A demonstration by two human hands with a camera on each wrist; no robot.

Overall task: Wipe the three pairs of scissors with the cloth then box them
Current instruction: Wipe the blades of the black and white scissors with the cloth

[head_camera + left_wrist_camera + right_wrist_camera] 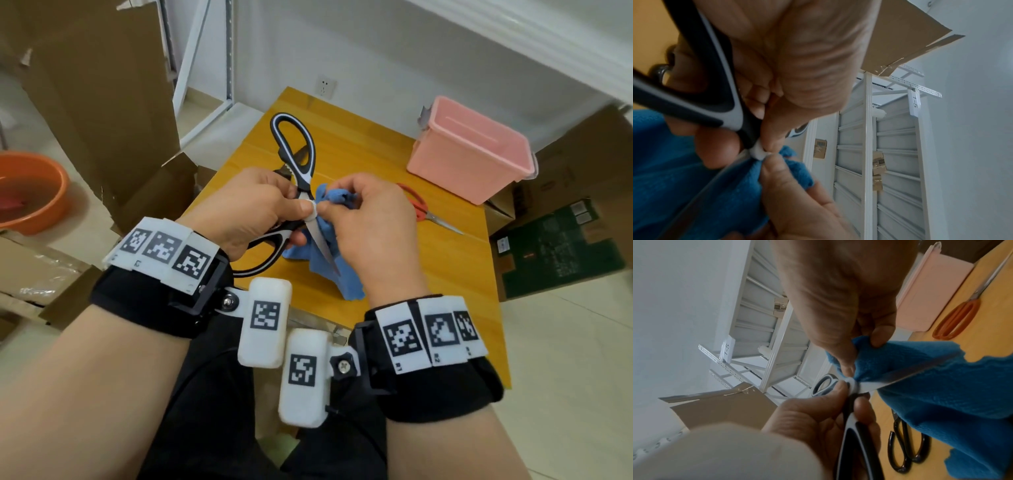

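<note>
Table: the yellow wooden table point(376, 164) carries everything within short reach.
Box: the pink plastic box point(471, 150) stands open at the table's far right, ready to take wiped pairs.
Cloth: the blue fleecy cloth point(329, 263) hangs bunched round the blade, so both faces are likely rubbed at once.
Held scissors: the black-and-white kitchen scissors point(301, 164) are held opened wide above the table, one blade exposed.
Left hand: the left hand point(246, 209) grasps the lower handle, thumb at the pivot, apparently to steady it.
Right hand: the right hand point(373, 226) pinches the cloth beside the pivot.
Waiting pairs: the orange-handled scissors point(424, 210) lie near the box; the all-black scissors point(904, 443) lie below the cloth.
</note>
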